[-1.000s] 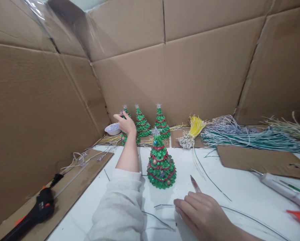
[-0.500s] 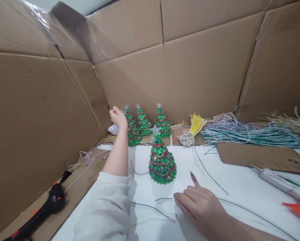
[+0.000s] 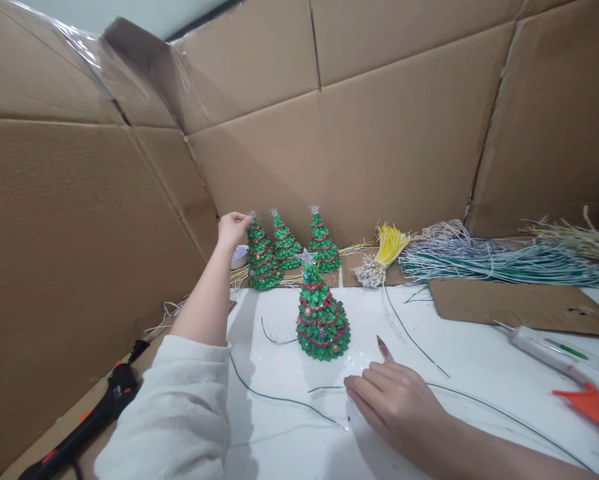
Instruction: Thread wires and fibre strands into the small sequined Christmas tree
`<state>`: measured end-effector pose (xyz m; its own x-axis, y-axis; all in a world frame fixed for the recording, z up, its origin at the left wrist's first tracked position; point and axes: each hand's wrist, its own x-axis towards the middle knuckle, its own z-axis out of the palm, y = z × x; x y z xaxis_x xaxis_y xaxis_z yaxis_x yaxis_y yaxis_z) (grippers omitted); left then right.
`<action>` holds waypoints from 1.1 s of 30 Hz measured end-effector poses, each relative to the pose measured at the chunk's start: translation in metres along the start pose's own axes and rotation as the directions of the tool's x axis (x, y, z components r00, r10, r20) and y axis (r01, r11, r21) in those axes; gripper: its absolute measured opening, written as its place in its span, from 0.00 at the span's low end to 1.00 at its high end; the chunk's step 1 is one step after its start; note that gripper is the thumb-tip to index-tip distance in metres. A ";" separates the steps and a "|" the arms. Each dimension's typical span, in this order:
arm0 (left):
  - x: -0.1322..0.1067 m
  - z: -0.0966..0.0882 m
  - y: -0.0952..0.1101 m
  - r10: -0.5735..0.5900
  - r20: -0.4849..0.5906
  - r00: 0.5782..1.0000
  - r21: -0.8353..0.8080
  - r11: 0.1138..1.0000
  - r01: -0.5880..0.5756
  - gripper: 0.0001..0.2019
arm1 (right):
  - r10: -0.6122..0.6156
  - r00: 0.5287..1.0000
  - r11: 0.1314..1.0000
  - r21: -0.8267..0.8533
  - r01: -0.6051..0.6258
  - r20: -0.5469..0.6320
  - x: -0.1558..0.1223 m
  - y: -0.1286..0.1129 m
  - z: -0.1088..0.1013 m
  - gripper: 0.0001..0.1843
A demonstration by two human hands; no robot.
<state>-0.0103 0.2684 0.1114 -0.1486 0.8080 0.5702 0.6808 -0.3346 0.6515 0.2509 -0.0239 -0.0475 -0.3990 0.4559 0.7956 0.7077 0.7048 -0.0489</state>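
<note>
My left hand (image 3: 233, 229) reaches to the back left, thumb and fingers pinched at the star top of the leftmost small Christmas tree (image 3: 263, 257). Whether the pinch grips that star or another small piece is hidden. Low on the right, my right hand (image 3: 397, 403) is closed around a slim pointed tool (image 3: 383, 347), its tip sticking up past the fingers. Beside those fingertips lies a dark green wire (image 3: 484, 403). A green tree with red garland, baubles and a clear star (image 3: 323, 320) stands upright between my hands.
Two more trees (image 3: 285, 241) stand behind. A white bowl (image 3: 239, 256) sits by my left wrist. A black glue gun (image 3: 107, 400) lies at left. Yellow-stemmed wires (image 3: 390, 247), green wire bundles (image 3: 499, 263), cardboard (image 3: 519, 307) and a white glue gun with orange trigger (image 3: 549, 353) are right.
My left hand has turned, and its fingertips now meet the top of the leftmost tree. The forearm has swung left, uncovering more wire. My right hand stays nearly in place.
</note>
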 end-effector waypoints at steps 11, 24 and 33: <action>-0.009 0.003 -0.008 0.011 -0.151 0.988 -0.049 0.999 -0.019 0.08 | 0.013 0.999 0.999 -0.031 -0.012 0.049 0.000 0.001 -0.003 0.12; -0.022 -0.001 -0.005 0.058 -0.021 0.998 -0.246 0.967 -0.061 0.09 | 0.029 0.996 1.000 -0.005 -0.028 0.084 0.001 0.001 -0.006 0.13; -0.024 0.003 -0.010 0.080 -0.030 0.996 -0.260 0.962 -0.085 0.08 | 0.033 0.997 0.999 -0.003 -0.032 0.068 -0.003 0.002 -0.002 0.13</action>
<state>-0.0114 0.2539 0.0902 -0.1153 0.7640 0.6349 0.4812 -0.5162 0.7085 0.2545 -0.0246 -0.0485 -0.4142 0.5142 0.7510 0.7223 0.6878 -0.0726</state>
